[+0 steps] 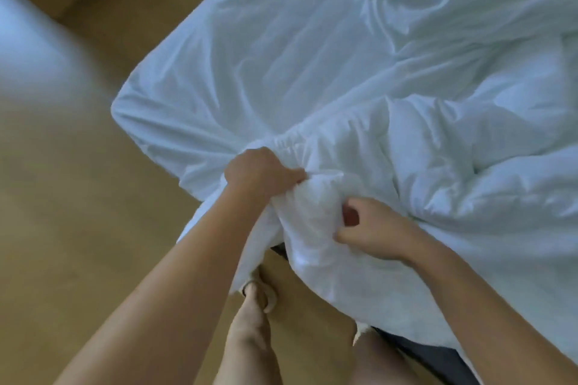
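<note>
A white fitted sheet (250,78) covers the mattress, whose corner points to the left. A thick white duvet (469,166) lies crumpled over the bed's right half, and its corner hangs over the near edge. My left hand (259,172) grips a bunched fold of the duvet corner by its gathered seam. My right hand (372,228) is just to the right and lower, its fingers curled into the same corner of fabric, pinching it. Both forearms reach in from the bottom of the view.
Tan carpet floor (62,228) surrounds the bed on the left and near side. My leg and a light shoe (259,294) stand beside the bed edge. A blurred white shape (28,53) sits at the far left. A dark bed base (438,353) shows under the duvet.
</note>
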